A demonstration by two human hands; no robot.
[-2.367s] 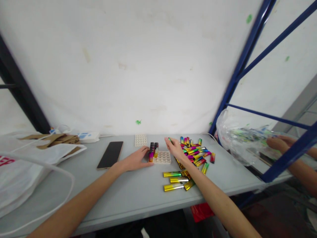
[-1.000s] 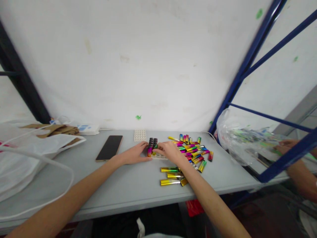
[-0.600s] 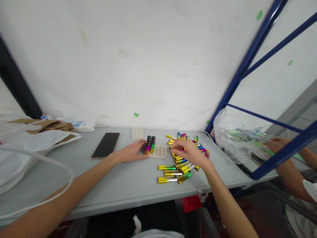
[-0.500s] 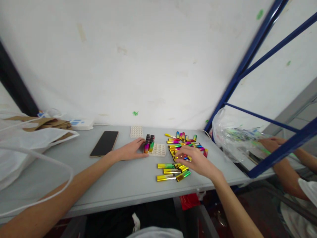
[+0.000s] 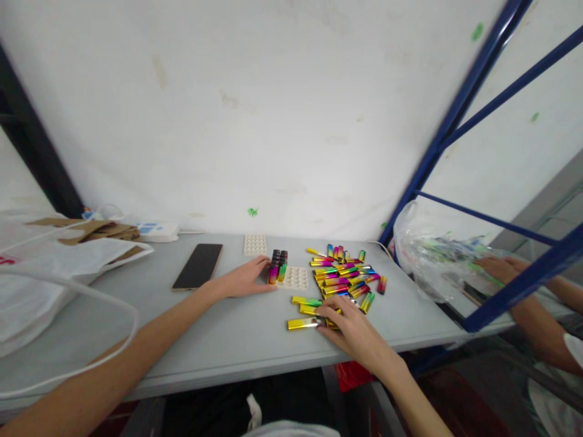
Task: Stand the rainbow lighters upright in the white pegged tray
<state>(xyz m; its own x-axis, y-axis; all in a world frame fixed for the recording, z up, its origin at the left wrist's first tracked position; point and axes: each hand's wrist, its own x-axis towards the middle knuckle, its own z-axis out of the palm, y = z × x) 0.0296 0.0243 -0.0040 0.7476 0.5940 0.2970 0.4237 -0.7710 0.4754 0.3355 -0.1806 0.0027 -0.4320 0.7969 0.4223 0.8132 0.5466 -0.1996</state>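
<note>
A small white tray with round holes (image 5: 297,278) lies on the grey table (image 5: 218,340), with several shiny rainbow-coloured lighters (image 5: 277,267) standing in its left end. My left hand (image 5: 243,280) lies flat beside the tray's left side, fingers touching it. A heap of loose rainbow lighters (image 5: 344,276) lies to the tray's right. My right hand (image 5: 348,328) rests over a few gold lighters (image 5: 301,324) near the table's front edge, fingers curled down on them; whether it grips one is hidden.
A second holed tray (image 5: 254,244) sits near the wall. A dark phone (image 5: 198,274) lies left of my left hand. White bags (image 5: 50,273), cardboard and a power strip (image 5: 157,230) fill the left. Right: a blue frame (image 5: 437,152), a clear plastic bag (image 5: 437,255), another person's hands (image 5: 501,267).
My right hand went from the tray, over the heap, back to the gold lighters at the front edge. My left hand stayed by the tray.
</note>
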